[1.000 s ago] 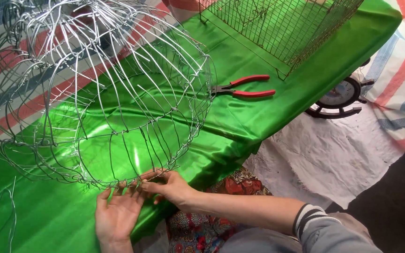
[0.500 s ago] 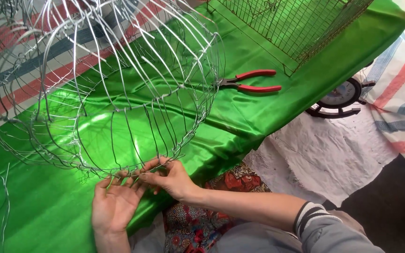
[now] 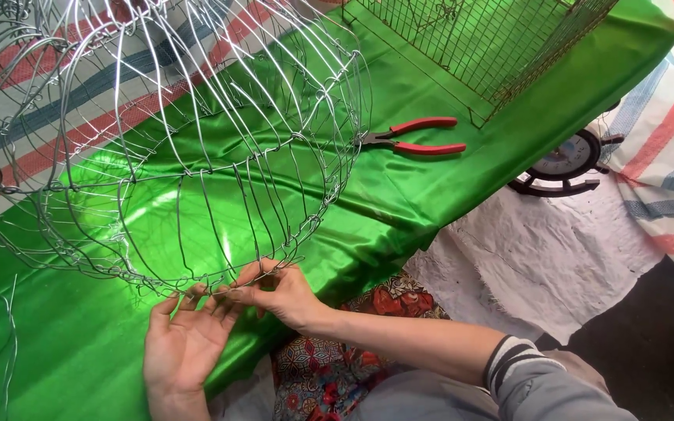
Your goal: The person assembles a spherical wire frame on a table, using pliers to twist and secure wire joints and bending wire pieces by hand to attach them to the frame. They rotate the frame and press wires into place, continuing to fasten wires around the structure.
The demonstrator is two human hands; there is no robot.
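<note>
A big rounded frame of bent silver wire (image 3: 173, 140) lies on its side on a table draped in shiny green cloth (image 3: 399, 195). My right hand (image 3: 278, 292) pinches the frame's near rim wire between thumb and fingers. My left hand (image 3: 185, 339) is just left of it, palm up under the same rim, fingers spread and touching the wire.
Red-handled pliers (image 3: 419, 136) lie on the cloth right of the frame. A flat wire mesh panel (image 3: 493, 39) rests at the back right. A loose bent wire (image 3: 9, 343) lies at the left front. A dark ship-wheel ornament (image 3: 567, 164) sits on white sheeting below the table edge.
The wire frame has shifted toward me and to the right. Both hands stay at its near rim, with my right fingers closing tighter on the wire.
</note>
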